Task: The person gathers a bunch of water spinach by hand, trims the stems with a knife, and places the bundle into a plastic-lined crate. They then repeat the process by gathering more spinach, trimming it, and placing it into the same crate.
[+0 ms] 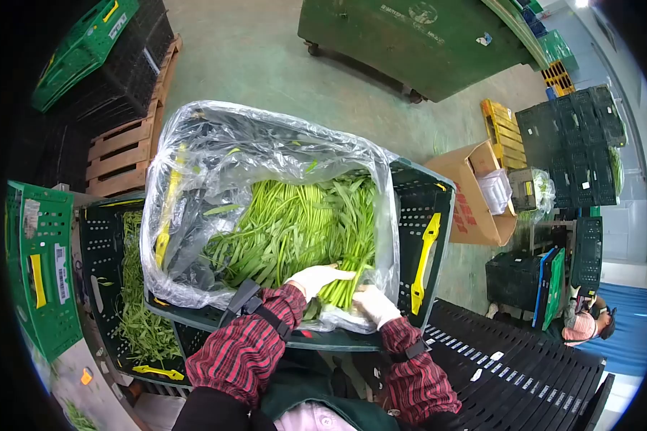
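Both my hands wear white gloves and are inside the front right corner of a crate lined with clear plastic (266,118). My left hand (318,279) reaches across the stems of a bunch of water spinach (338,289), closed over it. At the cut stem ends my right hand (375,304) is curled against the same bunch; its fingertips are partly hidden. Beyond my hands, more water spinach (287,223) lies in the liner, with pale stems in the middle and leaves on both sides.
To the left, a dark crate (97,276) holds loose greens, beside a green crate (65,266). A green wheeled bin (410,50) stands ahead. A cardboard box (456,172) and stacked black crates (571,151) are to the right. A person (586,323) works at far right.
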Demonstrator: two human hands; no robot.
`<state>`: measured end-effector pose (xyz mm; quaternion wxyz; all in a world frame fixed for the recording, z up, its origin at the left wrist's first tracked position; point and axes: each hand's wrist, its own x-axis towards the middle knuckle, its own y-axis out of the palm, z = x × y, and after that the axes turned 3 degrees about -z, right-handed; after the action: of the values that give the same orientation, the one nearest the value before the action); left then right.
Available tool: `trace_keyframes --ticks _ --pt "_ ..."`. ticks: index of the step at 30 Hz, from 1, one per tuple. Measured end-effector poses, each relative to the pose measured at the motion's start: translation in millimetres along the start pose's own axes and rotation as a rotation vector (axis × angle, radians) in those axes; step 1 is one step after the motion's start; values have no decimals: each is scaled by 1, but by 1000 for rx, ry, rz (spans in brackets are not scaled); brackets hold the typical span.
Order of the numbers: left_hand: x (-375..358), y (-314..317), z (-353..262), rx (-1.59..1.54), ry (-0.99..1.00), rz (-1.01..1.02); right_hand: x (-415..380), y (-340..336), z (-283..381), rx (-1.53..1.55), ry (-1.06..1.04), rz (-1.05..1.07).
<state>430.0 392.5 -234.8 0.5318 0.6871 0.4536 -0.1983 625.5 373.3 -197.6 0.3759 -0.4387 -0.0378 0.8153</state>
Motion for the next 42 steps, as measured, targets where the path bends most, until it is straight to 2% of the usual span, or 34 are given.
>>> trace_keyframes --ticks 1,2,3,5,6,7,8,9,10,11,13,15,16,17,20,21,23,24,25,26,27,28,29,35,36,37,39,40,41,42 --pt "1 2 2 3 -5 0 0 2 21 163 242 -29" --pt "1 3 4 -123 42 96 11 13 4 133 80 -81" --pt "1 3 5 -250 91 191 13 14 5 136 81 -78" --pt "-19 8 -11 -138 34 123 14 17 5 -27 -17 -297" --pt "-23 9 -16 -77 -2 53 19 18 -7 -252 51 -296" --pt "-25 9 -18 -15 -39 -14 19 18 -6 -251 55 -295" --pt "-17 8 -15 56 -80 -126 19 16 -6 -160 119 -360" --pt "-3 3 -6 56 -79 -123 20 13 -5 -69 178 -424" --pt "16 -6 8 -12 -62 -70 14 1 5 505 409 -201" --pt "28 -13 19 -81 -43 -20 12 0 3 503 407 -200" --pt "29 -15 21 -133 -53 15 6 3 0 1217 169 -94" --pt "6 -5 2 -184 -65 65 3 2 3 1298 133 -81" --pt "-23 10 -21 -10 -101 -97 -1 2 11 1098 96 -188" --pt "-25 13 -22 -9 -101 -97 -3 3 15 897 61 -290" --pt "-13 14 -8 -296 -14 137 9 12 9 879 68 -299" --pt "-2 5 5 -295 -17 135 13 14 7 922 92 -272" --pt "-16 4 -4 212 399 144 11 4 9 1090 28 -246" --pt "-13 15 -12 -311 -10 -71 11 -3 5 996 130 -300" --pt "2 -1 0 -345 39 75 13 -9 -1 898 230 -353" --pt "-2 -5 -1 -333 21 21 18 -12 -11 358 407 -378" --pt "-8 -8 -7 -315 1 -32 27 1 -48 -463 308 -494" --pt "-13 -13 -14 -299 19 74 24 1 -46 -520 338 -365" --pt "-17 -15 -16 -305 33 82 20 1 -44 -576 363 -234" --pt "-31 -24 -28 -221 90 67 17 -1 -17 -563 364 -193" --pt "-29 -25 -28 -248 73 73 30 0 -31 -461 280 -223" --pt "-27 -26 -28 -277 55 77 32 -9 -14 -109 382 -180" --pt "-26 -25 -27 -282 42 89 41 -2 -5 -119 321 -311" --pt "-28 -24 -28 -282 52 94 45 -3 -1 -228 324 -199" --pt "-30 -23 -30 -281 65 100 54 7 -14 -358 254 -258" --pt "-27 -26 -30 -303 41 126 58 6 -30 -128 226 -211"
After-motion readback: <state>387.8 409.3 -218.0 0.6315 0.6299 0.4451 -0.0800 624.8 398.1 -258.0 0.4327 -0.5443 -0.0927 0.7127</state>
